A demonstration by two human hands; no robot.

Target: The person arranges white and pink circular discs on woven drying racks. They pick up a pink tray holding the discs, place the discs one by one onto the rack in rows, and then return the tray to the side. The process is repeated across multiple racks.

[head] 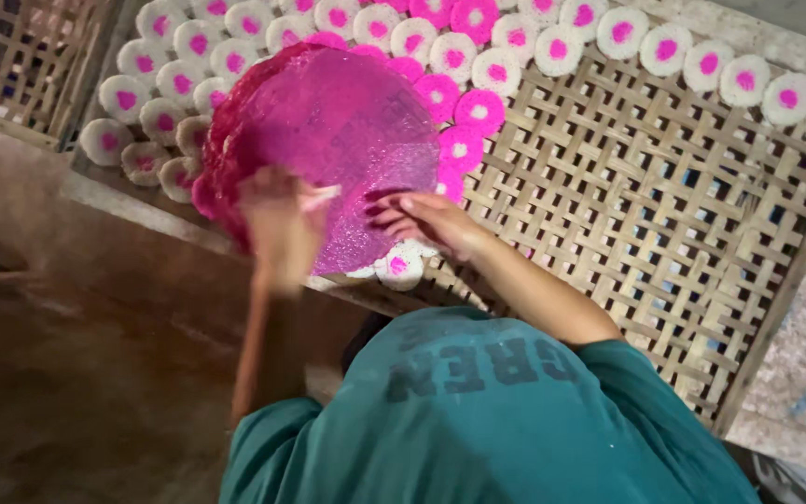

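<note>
1. Nearest the camera sits a teal shirt (487, 420), filling the lower middle of the view, with both bare arms reaching forward out of its sleeves.
2. Left hand (280, 224) — blurred — is closed on the near edge of a stack of round pink sheets (328, 140), holding it tilted up over the rack.
3. Right hand (426, 219) lies just beside the stack's lower right edge, fingers stretched out and slightly apart, fingertips touching the top pink sheet; it grips nothing.
4. Beneath the hands lies a woven bamboo rack (627, 205), an open lattice with a wooden frame.
5. Small round discs cover the far and left part of the rack — white ones with pink centres (646, 47) in rows along the top edge, and pink ones with white centres (478, 110) just beside the stack.
6. One white disc with a pink centre (398, 266) shows under the stack's near edge, close to the right hand.
7. A second lattice rack (20, 65) stands at the upper left.
</note>
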